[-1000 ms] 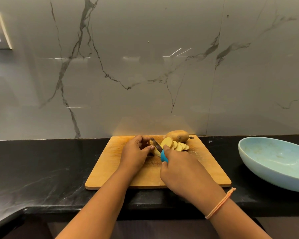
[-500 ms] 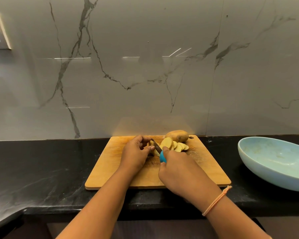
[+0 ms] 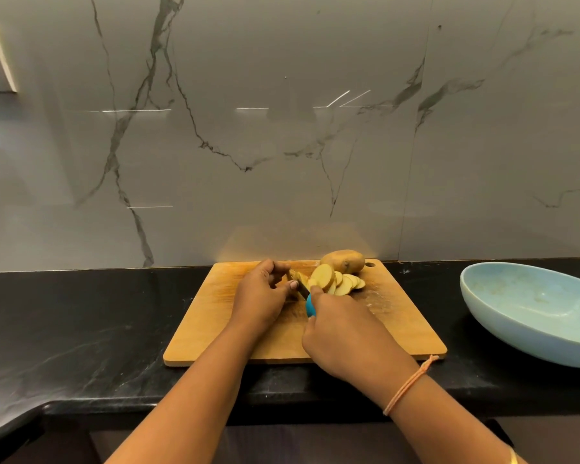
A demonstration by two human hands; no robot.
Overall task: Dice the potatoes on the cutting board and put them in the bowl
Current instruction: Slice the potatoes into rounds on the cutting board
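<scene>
one whole potato (image 3: 343, 261), one bowl (image 3: 529, 306) at 3 o'clock; left hand (image 3: 260, 296) curls round a potato piece (image 3: 294, 277), right hand (image 3: 345, 333) grips one knife (image 3: 310, 304).

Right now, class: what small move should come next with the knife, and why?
Probably press the knife down through the potato piece that the left hand holds, for one more slice. The right hand grips the knife's handle; the slices beside it are undiced, and the bowl holds no potato.

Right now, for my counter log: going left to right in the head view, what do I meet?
Left hand gripping a potato end → blue-handled knife → fanned pale potato slices → light blue oval ceramic bowl.
</scene>
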